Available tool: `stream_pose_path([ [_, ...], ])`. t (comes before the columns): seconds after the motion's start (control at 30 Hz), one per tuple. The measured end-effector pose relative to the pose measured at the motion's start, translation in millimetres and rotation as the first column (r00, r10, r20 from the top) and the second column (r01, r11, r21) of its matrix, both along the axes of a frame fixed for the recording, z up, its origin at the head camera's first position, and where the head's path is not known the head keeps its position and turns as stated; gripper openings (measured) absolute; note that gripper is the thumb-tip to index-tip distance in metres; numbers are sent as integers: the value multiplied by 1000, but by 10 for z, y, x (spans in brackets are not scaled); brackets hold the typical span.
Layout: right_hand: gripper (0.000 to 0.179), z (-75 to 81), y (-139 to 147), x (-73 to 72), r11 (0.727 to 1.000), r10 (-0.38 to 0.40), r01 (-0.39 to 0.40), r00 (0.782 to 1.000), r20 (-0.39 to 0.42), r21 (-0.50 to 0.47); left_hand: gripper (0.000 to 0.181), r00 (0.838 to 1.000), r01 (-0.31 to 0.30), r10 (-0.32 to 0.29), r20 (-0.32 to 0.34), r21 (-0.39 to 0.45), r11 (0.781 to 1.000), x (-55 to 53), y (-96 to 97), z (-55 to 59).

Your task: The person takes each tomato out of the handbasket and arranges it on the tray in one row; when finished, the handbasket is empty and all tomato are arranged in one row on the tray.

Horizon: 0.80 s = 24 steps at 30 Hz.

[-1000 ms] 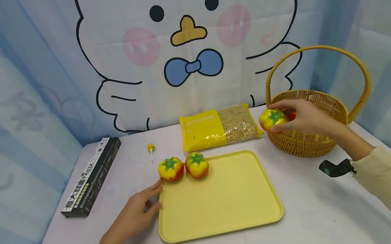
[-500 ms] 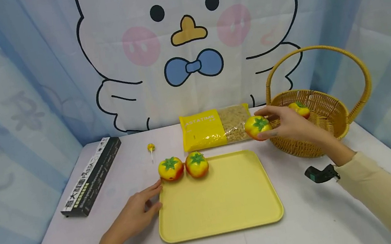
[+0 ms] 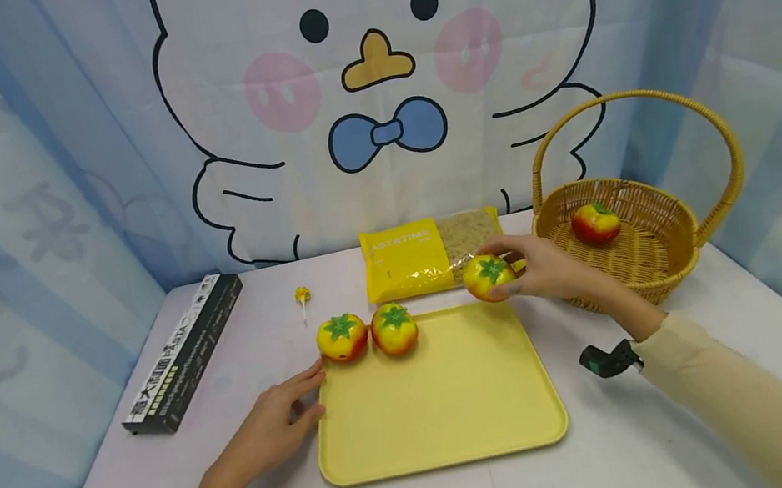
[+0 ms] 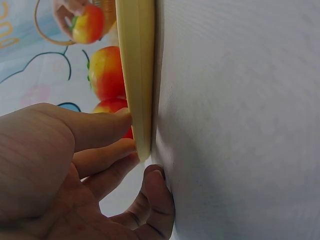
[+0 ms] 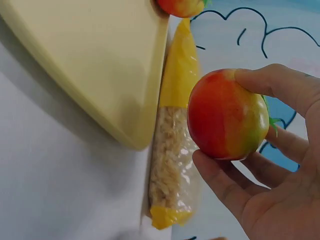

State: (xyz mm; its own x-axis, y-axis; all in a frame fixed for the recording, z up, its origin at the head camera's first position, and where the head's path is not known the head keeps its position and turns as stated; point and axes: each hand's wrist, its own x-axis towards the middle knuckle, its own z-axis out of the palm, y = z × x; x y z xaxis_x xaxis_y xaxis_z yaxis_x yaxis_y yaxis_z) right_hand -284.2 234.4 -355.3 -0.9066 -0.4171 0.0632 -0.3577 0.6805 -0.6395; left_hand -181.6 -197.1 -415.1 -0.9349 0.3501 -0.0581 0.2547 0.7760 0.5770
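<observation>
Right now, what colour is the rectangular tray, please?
Pale yellow rectangular tray, clearest in the head view.

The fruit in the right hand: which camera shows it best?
The right wrist view: the fruit appears largest there, between the fingers. The head view shows it smaller, green leaves visible; the left wrist view, small near the top.

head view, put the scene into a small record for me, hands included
left hand: touches left edge of tray
right hand: holds one fruit, apart from the tray
tray: two fruits at far left corner
basket: one fruit visible inside
behind tray: bag
left of tray: box, lollipop
</observation>
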Motion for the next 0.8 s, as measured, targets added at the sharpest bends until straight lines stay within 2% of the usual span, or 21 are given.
stream_pose_path([
  [0.23, 61, -125, -168, -41, 996, 69, -69, 998, -1, -59, 55, 1000, -5, 5, 7, 2, 1000, -4, 2, -6],
  [0.47, 63, -219, -337, -65, 987, 132, -129, 991, 16, -97, 55, 1000, -7, 7, 5, -5, 1000, -3, -1, -3],
  [0.63, 64, -263, -440, -55, 982, 157, -151, 986, 47, -112, 55, 1000, -5, 5, -2, 1, 1000, 4, 3, 5],
  [0.8, 63, -279, -517, -33, 980, 177, -172, 984, 36, -104, 54, 1000, -5, 5, -10, -6, 1000, 10, 6, 17],
])
